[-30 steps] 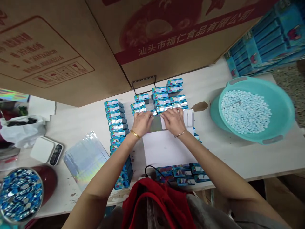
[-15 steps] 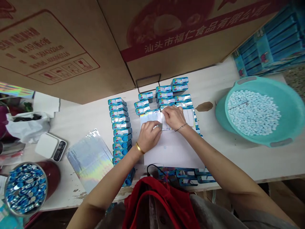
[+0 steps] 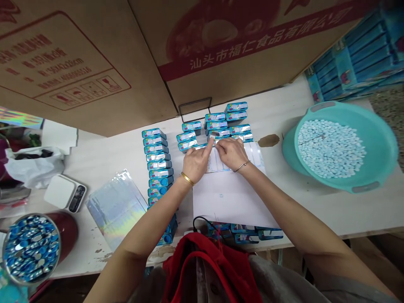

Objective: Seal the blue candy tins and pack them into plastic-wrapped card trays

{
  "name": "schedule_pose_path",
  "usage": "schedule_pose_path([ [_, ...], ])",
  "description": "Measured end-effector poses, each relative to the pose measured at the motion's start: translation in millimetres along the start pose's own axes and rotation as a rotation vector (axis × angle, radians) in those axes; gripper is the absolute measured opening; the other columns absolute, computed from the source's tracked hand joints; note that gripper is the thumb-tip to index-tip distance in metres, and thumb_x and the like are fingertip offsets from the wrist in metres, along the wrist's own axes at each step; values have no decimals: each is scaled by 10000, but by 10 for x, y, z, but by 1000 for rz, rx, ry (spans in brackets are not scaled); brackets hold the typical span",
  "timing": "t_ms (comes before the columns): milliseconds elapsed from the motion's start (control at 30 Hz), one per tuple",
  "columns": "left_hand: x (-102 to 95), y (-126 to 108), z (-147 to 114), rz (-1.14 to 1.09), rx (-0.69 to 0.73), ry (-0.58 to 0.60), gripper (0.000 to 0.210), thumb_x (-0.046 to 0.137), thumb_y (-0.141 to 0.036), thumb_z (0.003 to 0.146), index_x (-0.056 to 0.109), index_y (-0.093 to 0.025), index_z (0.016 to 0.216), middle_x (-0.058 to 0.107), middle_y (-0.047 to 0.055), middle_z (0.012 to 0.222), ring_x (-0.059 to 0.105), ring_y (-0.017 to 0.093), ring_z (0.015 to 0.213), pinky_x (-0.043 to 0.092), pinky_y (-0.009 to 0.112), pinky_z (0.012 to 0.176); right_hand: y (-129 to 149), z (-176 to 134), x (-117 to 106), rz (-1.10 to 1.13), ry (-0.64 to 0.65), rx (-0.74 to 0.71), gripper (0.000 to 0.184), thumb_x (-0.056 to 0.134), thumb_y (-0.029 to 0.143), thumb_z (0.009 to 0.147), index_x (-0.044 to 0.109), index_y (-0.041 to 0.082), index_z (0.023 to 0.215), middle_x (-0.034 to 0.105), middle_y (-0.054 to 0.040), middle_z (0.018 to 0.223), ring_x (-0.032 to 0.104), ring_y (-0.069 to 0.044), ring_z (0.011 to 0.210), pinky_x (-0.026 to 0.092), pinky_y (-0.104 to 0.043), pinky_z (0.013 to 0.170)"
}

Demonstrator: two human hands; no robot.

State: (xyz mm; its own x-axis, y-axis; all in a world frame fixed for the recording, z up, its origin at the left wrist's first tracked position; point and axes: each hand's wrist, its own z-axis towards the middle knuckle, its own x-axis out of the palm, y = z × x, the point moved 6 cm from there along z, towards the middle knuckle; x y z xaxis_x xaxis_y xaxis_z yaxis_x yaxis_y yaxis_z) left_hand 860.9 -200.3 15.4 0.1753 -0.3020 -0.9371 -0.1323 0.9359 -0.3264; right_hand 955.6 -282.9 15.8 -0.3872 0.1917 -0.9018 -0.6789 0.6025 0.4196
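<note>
My left hand (image 3: 196, 163) reaches forward with its index finger out, and a small silvery label (image 3: 214, 135) is at its fingertip, over the front of the blue flip-top boxes (image 3: 217, 125). Close beside it, my right hand (image 3: 232, 154) is closed, its fingertips curled together above the label sheet (image 3: 254, 156). What those fingertips hold, if anything, is hidden. The sheet has a shiny printed band along its far part and a plain white near part, and it lies over more boxes.
A column of blue boxes (image 3: 158, 156) stands to the left, beside shiny sheets (image 3: 117, 208) and a white scale (image 3: 65, 193). A pot of blue caps (image 3: 31, 248) is at lower left. To the right sits a turquoise tub (image 3: 383, 139) of pale tablets. Large cartons (image 3: 104, 50) line the back.
My left hand has moved forward from the sheet to the boxes, its index finger now stretched out with the small label. My right hand has stayed nearly in place.
</note>
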Motion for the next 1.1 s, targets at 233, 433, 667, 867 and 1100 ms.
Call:
schedule_pose_path([
  [233,-236,-333,-374,-303,1,-162,562,438,-188,934,301,-211,1479,637,47,883,601,178,845,460,343,852,-327,15,72,-83,24,23,279,415,228,906,680,176,835,692,-104,890,542,-251,884,284,-375,789],
  [433,-674,70,-1029,-999,-546,-442,672,685,-235,817,368,-277,1408,555,-25,795,559,105,712,496,239,693,-44,-364,-76,215,-218,-34,395,434,469,926,643,175,1086,627,-145,1096,508,-294,1080,367,-454,910],
  [667,-864,497,-1979,-1118,-954,-549,697,806,-278,685,475,-265,1298,559,-38,764,570,87,672,495,211,642,1275,-1234,658,1269,345,278,638,478,745,780,560,216,1126,621,-25,764,564,-157,611,411,-266,462],
  [867,-547,608,-2391,-974,-986,-418,674,709,-360,748,402,-246,1337,558,-29,777,546,80,600,478,229,596,1471,-1335,1001,1166,291,299,448,525,646,801,506,228,642,497,27,538,459,-122,514,411,-276,539],
  [1100,-422,897,-2196,-671,-926,-435,655,607,-291,813,339,-223,1406,591,9,835,568,116,665,478,256,635,1375,-978,1258,958,313,289,336,500,509,825,489,234,632,463,32,514,424,-135,515,366,-275,537],
])
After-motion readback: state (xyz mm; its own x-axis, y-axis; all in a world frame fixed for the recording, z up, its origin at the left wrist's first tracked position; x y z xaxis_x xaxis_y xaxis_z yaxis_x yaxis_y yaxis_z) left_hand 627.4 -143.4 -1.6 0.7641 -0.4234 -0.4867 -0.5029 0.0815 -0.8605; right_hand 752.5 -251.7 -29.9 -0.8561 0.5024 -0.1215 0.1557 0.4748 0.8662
